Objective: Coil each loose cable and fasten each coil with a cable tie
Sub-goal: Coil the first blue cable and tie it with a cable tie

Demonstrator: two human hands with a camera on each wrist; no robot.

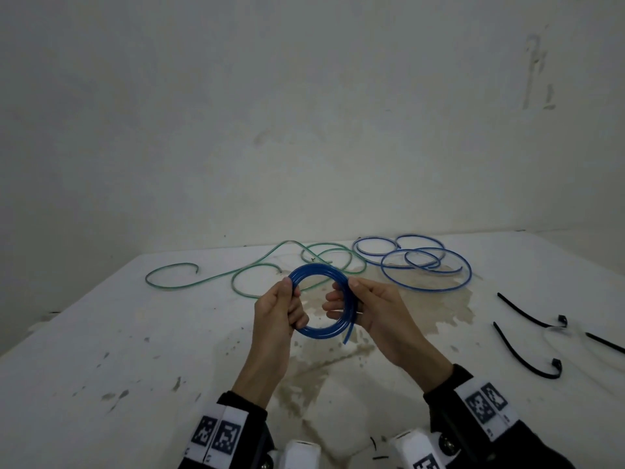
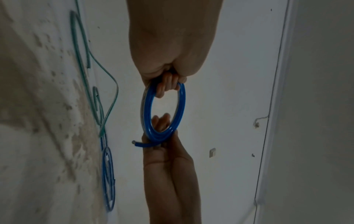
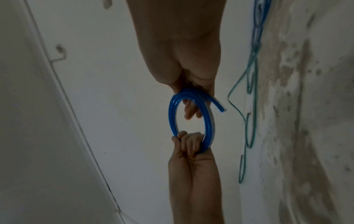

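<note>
Your left hand (image 1: 282, 308) and right hand (image 1: 368, 308) each grasped one side of the blue coil (image 1: 321, 299); its untied tail (image 1: 348, 333) could have sprung loose if either grip eased.

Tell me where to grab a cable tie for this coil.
Pinch the nearest cable tie mid-strap with the right hand, coming from above. It lies flat on the table to the right, its curled head end nearer, so the straight strap is easiest. The left hand can hold the coil.
</note>
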